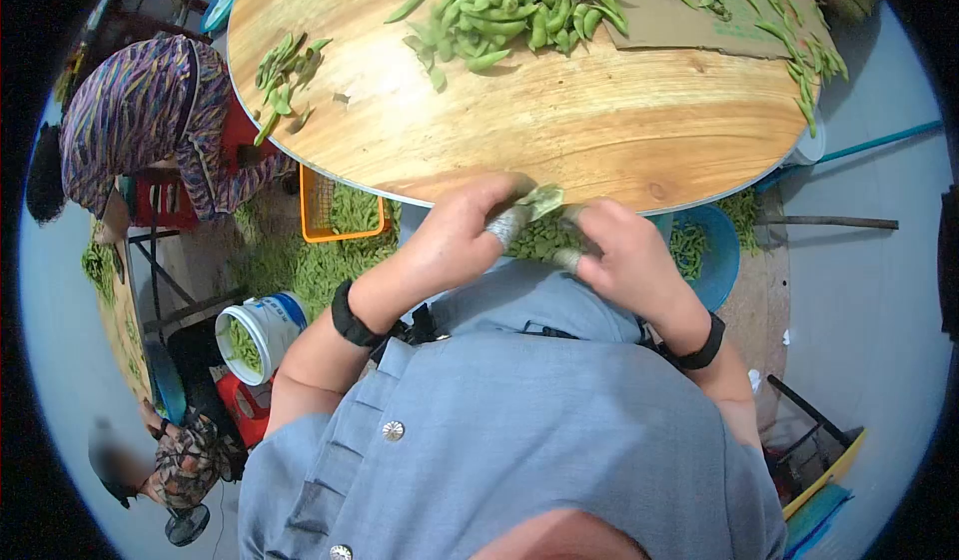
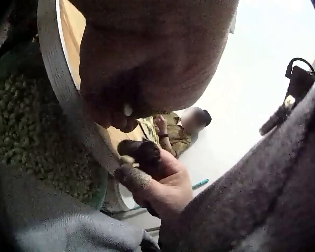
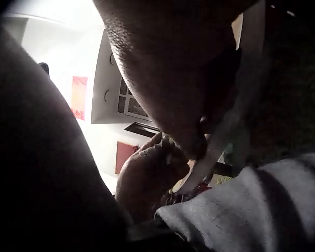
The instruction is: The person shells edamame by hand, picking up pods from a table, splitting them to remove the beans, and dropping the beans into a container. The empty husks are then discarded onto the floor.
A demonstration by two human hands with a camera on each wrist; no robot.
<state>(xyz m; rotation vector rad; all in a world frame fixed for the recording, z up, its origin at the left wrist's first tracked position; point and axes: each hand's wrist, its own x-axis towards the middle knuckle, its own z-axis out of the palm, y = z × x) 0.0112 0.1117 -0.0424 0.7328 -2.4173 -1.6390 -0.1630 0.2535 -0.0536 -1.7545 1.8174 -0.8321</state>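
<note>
Over the lap, the left hand (image 1: 465,230) pinches a green pod (image 1: 542,200) between thumb and fingers. Facing it, the right hand (image 1: 627,255) has curled fingers; in the left wrist view this hand (image 2: 165,184) pinches what looks like a pale bean (image 2: 127,160) at the thumb tip. A pale bean (image 2: 127,109) shows at the left fingertips. Wraps cover both thumbs. Directly below the hands lie shelled green beans (image 1: 539,242), seen as a wide heap (image 2: 37,136) in the left wrist view. The right wrist view is dark, the hands close together.
The round wooden table (image 1: 499,140) is just ahead, bearing a pod pile (image 1: 529,5) and cardboard (image 1: 699,30). An orange basket (image 1: 316,205) and white bucket (image 1: 270,325) stand left, a blue basin (image 1: 721,260) right. Two people are at the left, another beyond the table.
</note>
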